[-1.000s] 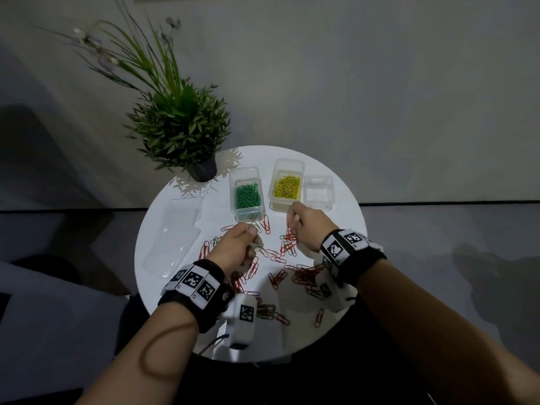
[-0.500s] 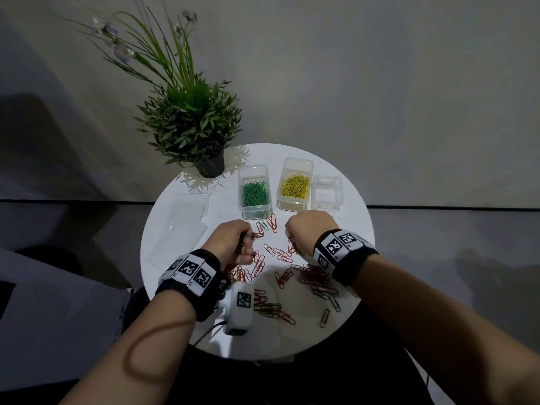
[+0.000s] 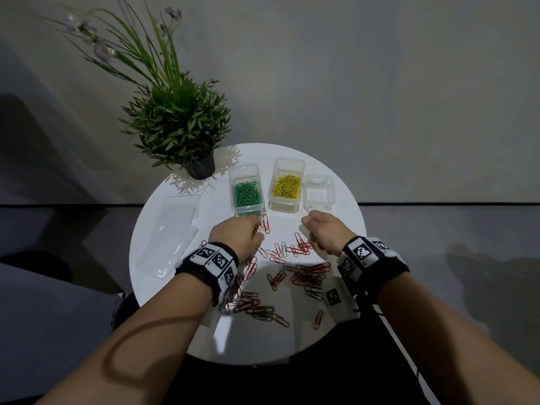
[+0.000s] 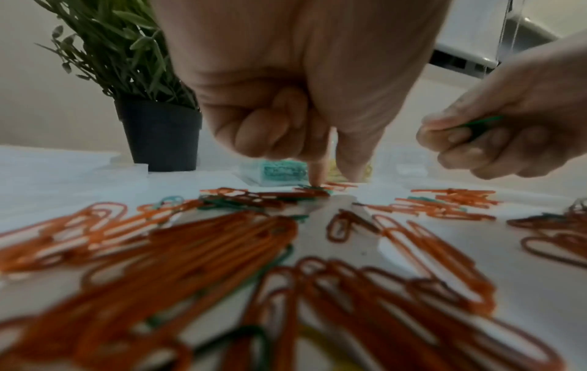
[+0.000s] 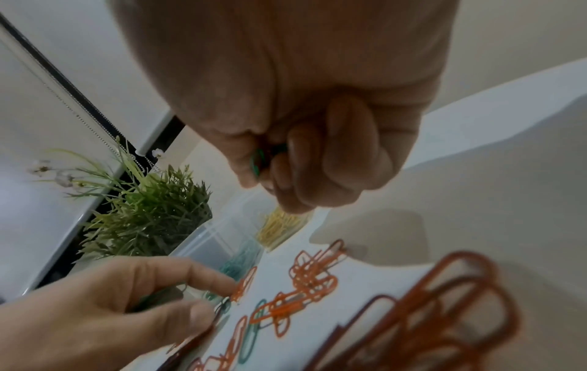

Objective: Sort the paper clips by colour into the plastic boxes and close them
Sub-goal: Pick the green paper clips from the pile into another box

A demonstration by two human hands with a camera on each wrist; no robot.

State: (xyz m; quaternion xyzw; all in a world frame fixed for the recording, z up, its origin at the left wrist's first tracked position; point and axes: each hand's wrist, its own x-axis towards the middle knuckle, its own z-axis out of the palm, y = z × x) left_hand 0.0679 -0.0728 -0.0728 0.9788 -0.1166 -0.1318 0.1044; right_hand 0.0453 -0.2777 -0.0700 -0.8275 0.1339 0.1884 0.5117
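Three open clear boxes stand at the table's far side: one with green clips (image 3: pixel 247 194), one with yellow clips (image 3: pixel 286 187), one empty (image 3: pixel 318 192). Many red clips (image 3: pixel 309 276) and a few green ones (image 3: pixel 283 248) lie scattered in front of them. My left hand (image 3: pixel 258 229) is just before the green box. Its index finger and thumb (image 4: pixel 330 180) pinch a green clip (image 4: pixel 312 187) on the table, the other fingers curled. My right hand (image 3: pixel 305 229) hovers before the yellow box, fingers curled round green clips (image 5: pixel 258 160).
A potted plant (image 3: pixel 181 127) stands at the table's back left. Clear box lids (image 3: pixel 172 229) lie along the left side. The round white table (image 3: pixel 344 217) has its rim close on the right and front. A wall rises behind it.
My left hand has shifted a little forward and right, to the front of the green box. My right hand stays in about the same place, still closed.
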